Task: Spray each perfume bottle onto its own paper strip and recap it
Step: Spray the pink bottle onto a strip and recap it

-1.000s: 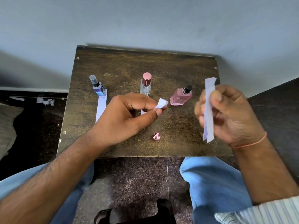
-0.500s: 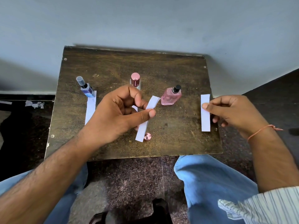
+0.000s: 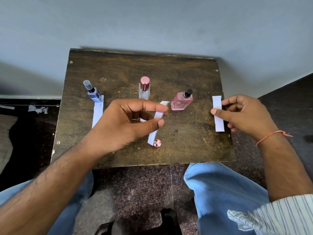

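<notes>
Against a grey wall [image 3: 152, 22], worn wooden table [image 3: 186, 150] on speckled floor [image 3: 135, 192].

left hand [image 3: 128, 122]: held over the table [image 3: 186, 150] middle, a paper strip [image 3: 156, 123] pinched between thumb and forefinger, other fingers curled | right hand [image 3: 245, 114]: held at the table's right edge, a second strip [image 3: 218, 116] pinched, wrist bent inward

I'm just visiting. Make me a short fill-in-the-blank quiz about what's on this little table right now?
1. The number of perfume bottles standing on the table is ____.
2. The pink bottle has a ____ spray top.
3. The left hand pinches a paper ____.
4. The loose pink cap lies on the ____.

Missing words: three; black; strip; table
</notes>
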Available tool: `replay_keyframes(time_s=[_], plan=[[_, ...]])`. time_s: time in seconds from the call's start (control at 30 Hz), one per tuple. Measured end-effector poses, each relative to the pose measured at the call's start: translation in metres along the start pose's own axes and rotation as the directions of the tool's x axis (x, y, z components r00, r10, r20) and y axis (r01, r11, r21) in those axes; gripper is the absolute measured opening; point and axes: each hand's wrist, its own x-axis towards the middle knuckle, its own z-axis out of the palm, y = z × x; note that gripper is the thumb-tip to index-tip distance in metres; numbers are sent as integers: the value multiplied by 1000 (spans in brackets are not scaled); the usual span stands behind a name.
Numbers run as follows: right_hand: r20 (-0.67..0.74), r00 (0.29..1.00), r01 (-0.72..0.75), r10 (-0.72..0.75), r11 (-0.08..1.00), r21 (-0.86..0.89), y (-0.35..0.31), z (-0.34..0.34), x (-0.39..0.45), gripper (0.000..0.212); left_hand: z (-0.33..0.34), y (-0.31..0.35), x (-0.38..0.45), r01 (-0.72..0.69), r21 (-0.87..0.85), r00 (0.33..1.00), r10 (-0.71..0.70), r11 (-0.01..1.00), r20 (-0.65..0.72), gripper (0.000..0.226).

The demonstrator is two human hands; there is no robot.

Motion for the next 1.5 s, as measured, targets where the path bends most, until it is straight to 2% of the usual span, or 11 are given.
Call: replay_keyframes(time_s=[0.1,0.23,0.37,0.5,0.67,0.77,0.97,1.1,1.23,1.33,1.5], plan=[[-27,999,28,-29,999,-15,-2,0,-1,40,-1,1,1,34,-86,999,-33,996,13,23],[-25,998,55,-57,997,-55,-3,0,-1,39,-2,0,5,67,-180,998,-68,981,4,26],[-35,997,72,-75,994,-77,-1,0,-1,34,-2,1,5,87,-190,996,-92,978,-13,18],[-47,991,116,-121,988,-100,2,0,1,31,-1,2,4,128,-207,990,-137,970,-31,23],[-180,930,294,-319,943,-154,-3,7,-3,26,-2,2,4,156,-194,986,-163,969,-23,27],[-168,875,433,-455,889,-152,-10,14,-8,26,-1,4,4,162,-173,986,-165,972,-5,28],[-8,837,545,-547,836,-60,-24,36,-18,47,-2,4,4,119,-146,993,-114,982,39,22],[26,826,564,-564,826,-5,-27,51,-17,58,-4,3,3,110,-115,990,-99,987,97,13],[21,803,596,-596,803,11,-25,64,-13,42,-5,3,2,149,-21,976,-144,989,166,9],[13,828,559,-560,828,45,-21,68,-7,34,-6,1,3,157,35,973,-160,987,164,18],[39,879,418,-475,809,414,-32,68,-14,20,-9,-1,4,126,84,979,-138,988,149,39]])
